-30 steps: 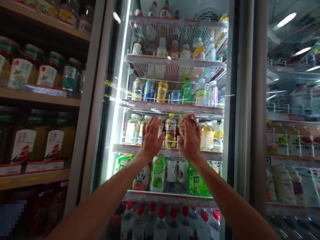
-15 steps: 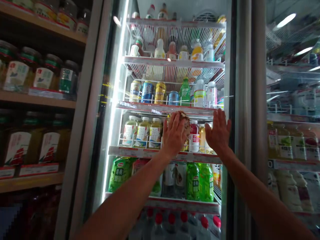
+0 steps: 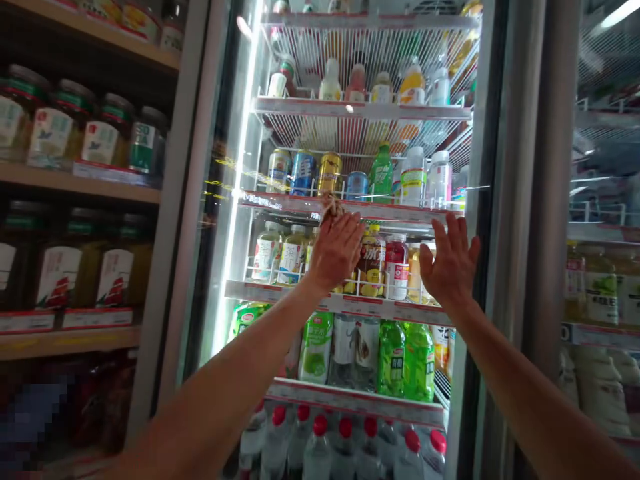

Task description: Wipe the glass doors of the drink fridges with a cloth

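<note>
My left hand lies with its fingers pressed together over a crumpled brownish cloth against the glass door of a lit drinks fridge. Most of the cloth is hidden by the hand; a bunched bit shows above the fingertips. To the right, my right hand is spread with its palm toward the same glass and holds nothing. Behind the glass, near my hands, stand a brown bottle with a yellow cap and a red bottle.
Wire fridge shelves carry cans, a green bottle and green drink packs. Red-capped bottles stand at the bottom. On the left, wooden shelves hold jars. Another glass-fronted cooler is on the right.
My left hand has slid leftward over the glass, and the cloth now shows above its fingers instead of to their right. My right hand stays about in place. The view has shifted slightly.
</note>
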Action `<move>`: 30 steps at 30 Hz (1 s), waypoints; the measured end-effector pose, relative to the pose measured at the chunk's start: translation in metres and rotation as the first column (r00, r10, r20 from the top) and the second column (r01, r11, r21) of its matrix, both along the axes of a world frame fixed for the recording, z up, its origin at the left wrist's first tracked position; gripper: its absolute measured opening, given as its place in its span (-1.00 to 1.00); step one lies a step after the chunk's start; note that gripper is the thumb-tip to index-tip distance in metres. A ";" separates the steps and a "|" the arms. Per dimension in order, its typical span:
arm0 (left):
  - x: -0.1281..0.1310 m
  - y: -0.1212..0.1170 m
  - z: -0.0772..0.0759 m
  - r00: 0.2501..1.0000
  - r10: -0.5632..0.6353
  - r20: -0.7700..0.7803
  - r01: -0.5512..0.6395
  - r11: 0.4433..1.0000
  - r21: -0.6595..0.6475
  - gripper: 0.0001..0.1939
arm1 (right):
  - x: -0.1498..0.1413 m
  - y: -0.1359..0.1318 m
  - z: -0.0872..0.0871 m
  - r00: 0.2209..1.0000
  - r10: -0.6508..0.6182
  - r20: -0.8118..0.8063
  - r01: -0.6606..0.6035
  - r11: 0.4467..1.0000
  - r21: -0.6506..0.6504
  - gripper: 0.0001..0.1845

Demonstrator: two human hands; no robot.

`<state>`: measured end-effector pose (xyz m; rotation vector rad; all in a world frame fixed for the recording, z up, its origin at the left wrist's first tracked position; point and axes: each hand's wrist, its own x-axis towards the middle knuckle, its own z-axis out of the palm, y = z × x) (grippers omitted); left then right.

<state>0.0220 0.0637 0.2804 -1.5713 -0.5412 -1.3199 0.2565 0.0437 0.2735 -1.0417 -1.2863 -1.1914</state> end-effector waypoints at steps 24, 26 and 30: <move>-0.046 0.007 -0.005 0.979 -0.069 0.194 0.084 0.994 -0.073 -0.57 | 0.001 0.002 -0.007 1.000 0.014 0.002 -0.014 1.000 -0.017 -0.43; -0.063 0.011 -0.004 0.948 -0.087 0.307 0.101 0.994 -0.030 -0.52 | -0.001 0.003 -0.008 1.000 -0.004 -0.007 0.004 0.999 -0.035 -0.43; -0.027 0.005 -0.026 0.988 -0.144 0.057 0.144 0.990 0.001 -0.51 | -0.004 0.000 -0.010 1.000 -0.022 0.019 0.022 0.999 -0.027 -0.42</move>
